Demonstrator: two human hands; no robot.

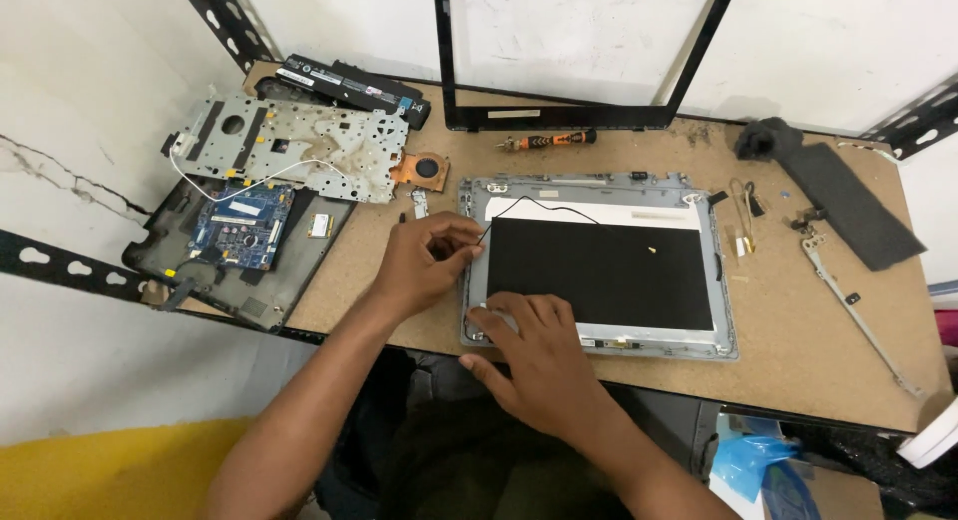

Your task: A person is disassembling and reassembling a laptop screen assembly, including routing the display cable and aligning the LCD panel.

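A grey laptop lid (725, 310) lies flat on the brown board table (379, 280), with a dark screen panel (609, 275) set in it. A thin black cable (544, 206) runs across the panel's white top strip. My left hand (419, 265) pinches this cable at the lid's left edge. Resting on the lid's lower left corner, my right hand (544, 355) has its fingers spread over the panel's edge.
At the left lie a metal chassis plate (299, 146), a blue circuit board (239, 226) in a dark base shell, and a black battery (349, 86). A black screen bezel (569, 116) leans on the wall. An orange screwdriver (547, 141), hinges (848, 300) and a dark strip (853, 201) lie nearby.
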